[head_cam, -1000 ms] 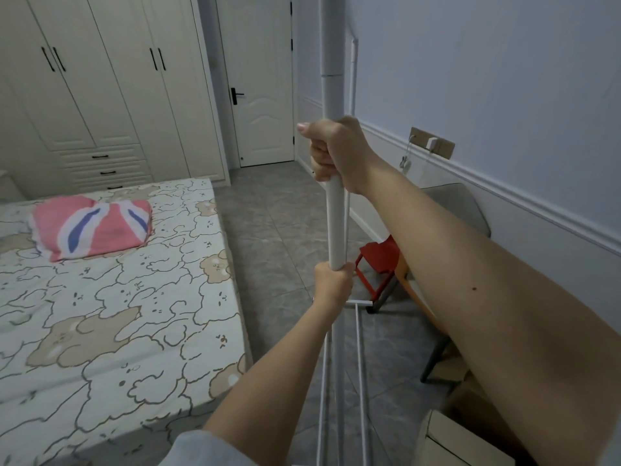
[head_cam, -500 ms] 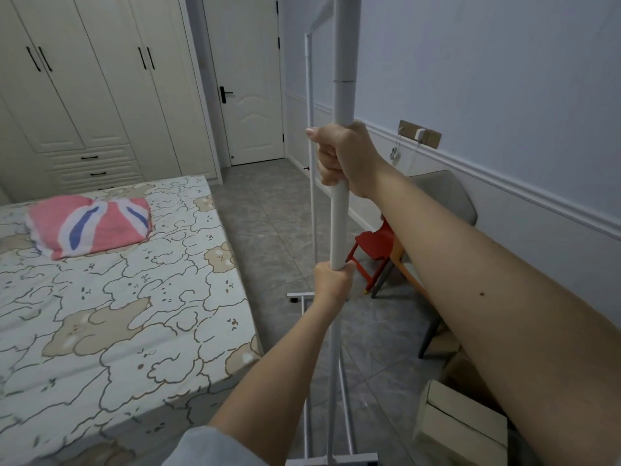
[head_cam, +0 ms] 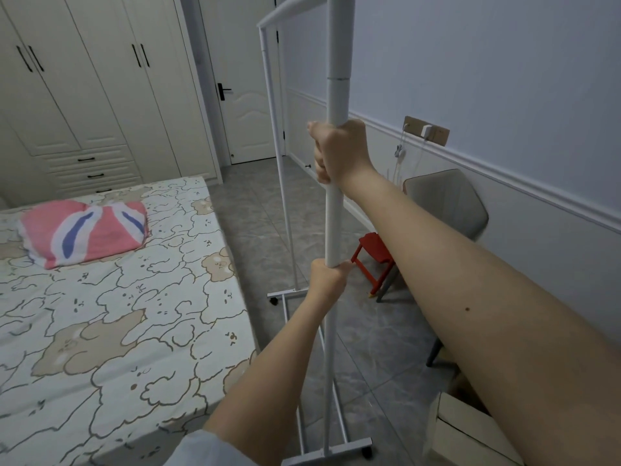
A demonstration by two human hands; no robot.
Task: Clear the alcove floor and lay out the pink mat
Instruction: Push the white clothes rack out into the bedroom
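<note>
- A home bedroom: left of the left hand [head_cam: 327, 279], a bed [head_cam: 117, 314] with a cartoon-print sheet and a pink folded blanket [head_cam: 84, 230] on it.
- Beyond the bed, a cream built-in wardrobe [head_cam: 84, 79] with drawers.
- Past the right hand [head_cam: 339, 151], a white panelled door [head_cam: 248, 105].
- Right of both hands, a grey chair [head_cam: 447, 200] and a red stool [head_cam: 376, 253] against a pale wall.
- Grey tiled floor [head_cam: 262, 230] underneath.

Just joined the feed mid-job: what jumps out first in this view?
A tall white clothes rack fills the centre, with the right hand high on its near upright and the left hand lower down, both in a firm grip. On the left, a pink striped pillow lies on the bed.
</note>
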